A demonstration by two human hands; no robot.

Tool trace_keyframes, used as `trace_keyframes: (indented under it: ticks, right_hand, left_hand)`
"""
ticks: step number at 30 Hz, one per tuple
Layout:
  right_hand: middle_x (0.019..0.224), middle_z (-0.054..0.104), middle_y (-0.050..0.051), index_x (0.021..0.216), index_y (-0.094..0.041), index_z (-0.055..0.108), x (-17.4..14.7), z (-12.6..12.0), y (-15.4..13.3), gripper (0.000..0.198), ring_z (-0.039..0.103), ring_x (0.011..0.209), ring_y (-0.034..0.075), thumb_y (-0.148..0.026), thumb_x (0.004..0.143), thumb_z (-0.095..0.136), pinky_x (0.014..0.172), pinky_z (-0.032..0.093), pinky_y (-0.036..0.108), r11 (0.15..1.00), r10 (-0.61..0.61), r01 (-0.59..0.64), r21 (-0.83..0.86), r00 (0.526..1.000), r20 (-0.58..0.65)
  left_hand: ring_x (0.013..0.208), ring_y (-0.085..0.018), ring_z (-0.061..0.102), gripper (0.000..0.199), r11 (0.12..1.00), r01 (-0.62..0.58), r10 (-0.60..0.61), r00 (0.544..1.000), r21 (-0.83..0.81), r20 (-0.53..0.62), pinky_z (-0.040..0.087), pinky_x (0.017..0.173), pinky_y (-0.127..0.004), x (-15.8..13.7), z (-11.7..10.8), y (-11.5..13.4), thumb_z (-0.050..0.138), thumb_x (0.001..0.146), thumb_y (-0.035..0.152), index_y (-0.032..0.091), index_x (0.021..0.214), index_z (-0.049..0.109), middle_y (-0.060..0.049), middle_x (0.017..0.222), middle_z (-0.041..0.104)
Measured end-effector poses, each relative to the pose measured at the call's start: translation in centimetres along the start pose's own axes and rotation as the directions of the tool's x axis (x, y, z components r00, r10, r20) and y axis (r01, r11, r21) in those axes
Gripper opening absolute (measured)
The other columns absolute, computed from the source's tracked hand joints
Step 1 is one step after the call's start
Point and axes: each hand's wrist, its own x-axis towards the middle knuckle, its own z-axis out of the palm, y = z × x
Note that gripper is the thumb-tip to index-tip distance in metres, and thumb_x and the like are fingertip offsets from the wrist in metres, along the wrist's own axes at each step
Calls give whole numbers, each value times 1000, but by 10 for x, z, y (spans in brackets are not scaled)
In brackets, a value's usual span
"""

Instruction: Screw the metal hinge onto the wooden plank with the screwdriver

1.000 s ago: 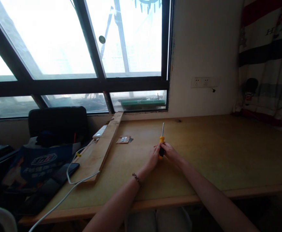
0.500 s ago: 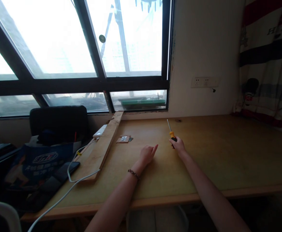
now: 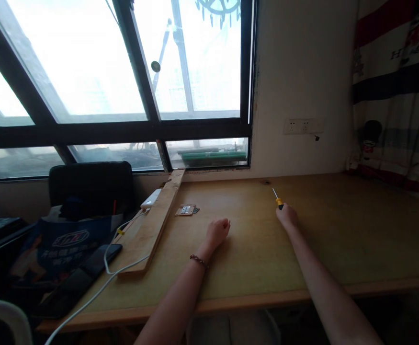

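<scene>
Room on brown, smooth-topped surface (image 3: 245, 268), broad between both hands and farther right; wood-trimmed front edge beneath both forearms. Right hand (image 3: 287, 215) wrapped around screwdriver with yellow-and-black handle and slim metal shaft (image 3: 278, 202), tip slanting away over the surface. Left hand (image 3: 218, 231) curled into a loose fist, near flat wooden piece bearing pale rectangular plates (image 3: 185, 210); slender dark screw-like pieces (image 3: 196, 210) just beside. Farther left, long flat pale wooden board (image 3: 155, 215).
</scene>
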Motion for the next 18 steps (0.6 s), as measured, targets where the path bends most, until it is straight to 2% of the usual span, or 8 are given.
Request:
trace_keyframes:
  ticks: [2, 5, 13, 18]
  right_hand:
    - [96, 62, 17, 99, -12, 60, 7, -4, 6, 29, 60, 90, 26, -28, 78, 48, 74, 41, 32, 991, -73, 71, -116, 997, -10]
    - [97, 62, 16, 100, -12, 60, 12, -3, 19, 30, 59, 92, 26, -29, 79, 48, 76, 41, 32, 972, -146, 141, -190, 989, -12]
    - [94, 63, 16, 101, -13, 60, 26, 2, 44, 35, 60, 88, 28, -35, 77, 47, 68, 43, 32, 980, -1, 2, -198, 1000, 2]
    - [95, 63, 16, 102, -15, 61, 33, 0, 50, 36, 60, 87, 29, -35, 76, 48, 65, 44, 33, 982, 29, -30, -189, 1000, -6]
  left_hand:
    - [49, -11, 41, 39, 1000, 4, -4, 1000, 20, 0, 22, 52, -25, 0, -1, 1, 35, 85, 35, 18, 55, 53, -3, 54, 54]
    - [51, -11, 44, 39, 999, 18, -19, 1000, 42, 21, 22, 52, -25, 0, -1, 2, 35, 85, 36, 18, 57, 55, -4, 57, 57]
    - [55, -12, 47, 38, 998, 31, -34, 998, 58, 48, 24, 54, -24, -2, -4, 7, 36, 85, 36, 18, 60, 58, -5, 61, 60]
    - [53, -11, 45, 39, 999, 12, -13, 999, 44, 41, 23, 53, -24, -2, -3, 5, 35, 86, 37, 18, 60, 58, -4, 60, 59]
